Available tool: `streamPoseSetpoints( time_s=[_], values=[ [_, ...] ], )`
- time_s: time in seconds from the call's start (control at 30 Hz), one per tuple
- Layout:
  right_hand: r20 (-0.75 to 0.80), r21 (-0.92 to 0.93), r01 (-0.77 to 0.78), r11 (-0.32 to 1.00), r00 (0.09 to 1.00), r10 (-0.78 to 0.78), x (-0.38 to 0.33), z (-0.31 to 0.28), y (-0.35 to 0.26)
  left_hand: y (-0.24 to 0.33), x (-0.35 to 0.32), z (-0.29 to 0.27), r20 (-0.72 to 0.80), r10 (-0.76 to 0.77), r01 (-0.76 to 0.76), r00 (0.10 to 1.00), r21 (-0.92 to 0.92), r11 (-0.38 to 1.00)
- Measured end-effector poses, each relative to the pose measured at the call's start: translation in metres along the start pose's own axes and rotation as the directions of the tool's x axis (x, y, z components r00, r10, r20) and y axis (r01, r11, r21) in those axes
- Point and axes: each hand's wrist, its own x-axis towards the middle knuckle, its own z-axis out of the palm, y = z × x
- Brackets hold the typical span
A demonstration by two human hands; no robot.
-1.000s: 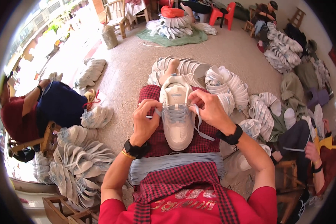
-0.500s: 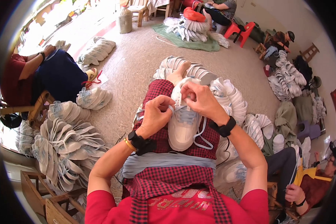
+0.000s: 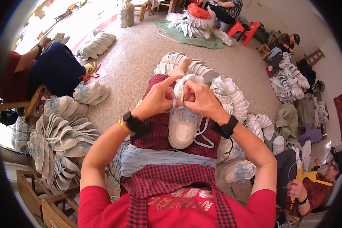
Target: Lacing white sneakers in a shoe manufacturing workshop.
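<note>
A white sneaker (image 3: 179, 133) lies across my lap on the red-and-black checked apron (image 3: 152, 131), toe toward me. Pale blue shoelace (image 3: 187, 116) crosses its lower eyelets, and a loose length loops down on the right side. My left hand (image 3: 157, 99), at the shoe's left edge, grips a stretch of that lace near the thumb, index finger stretched forward. Over the upper eyelets, my right hand (image 3: 202, 100) is closed in a pinch beside the tongue; its fingertips hide most of what they hold. A bundle of pale blue laces (image 3: 167, 161) rests across my lap.
Stacked sneakers (image 3: 62, 140) lie on the floor at left, and more shoes (image 3: 231, 98) stand just beyond my right hand. A wooden stool (image 3: 49, 201) is at lower left. Co-workers sit around, one close at right (image 3: 311, 190), another at far left (image 3: 53, 68).
My left hand has moved forward, its index finger now stretched out toward the shoe's collar. My right hand has come down slightly, closer to the left. The view has shifted a little.
</note>
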Motion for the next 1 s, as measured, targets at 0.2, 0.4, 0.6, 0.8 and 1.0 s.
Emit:
streamPoseSetpoints(
  time_s=[0.2, 0.4, 0.6, 0.8, 1.0],
  values=[
    [-0.011, -0.235, 0.276, 0.932, 0.958, -0.286, -0.004, -0.003, 0.018, -0.015, 0.013, 0.0, 0.199, 0.109, -0.133, 0.974, 0.111, 0.985],
    [-0.12, -0.706, 0.212, 0.676, 0.905, -0.409, -0.047, -0.121, 0.05, -0.007, 0.005, -0.011, 0.228, 0.046, -0.096, 0.973, 0.214, 0.972],
    [-0.354, -0.658, -0.277, 0.7, 0.934, 0.037, -0.141, -0.21, 0.146, 0.003, 0.012, -0.018, 0.204, 0.065, -0.107, 0.977, 0.198, 0.974],
    [-0.21, -0.458, -0.136, 0.878, 0.977, 0.042, -0.125, -0.131, 0.13, 0.02, -0.008, -0.033, 0.248, 0.193, -0.274, 0.949, 0.353, 0.894],
    [-0.155, -0.25, 0.232, 0.94, 0.949, -0.275, -0.062, -0.046, 0.067, 0.019, -0.022, -0.025, 0.353, 0.204, -0.367, 0.913, 0.491, 0.791]
  ],
)
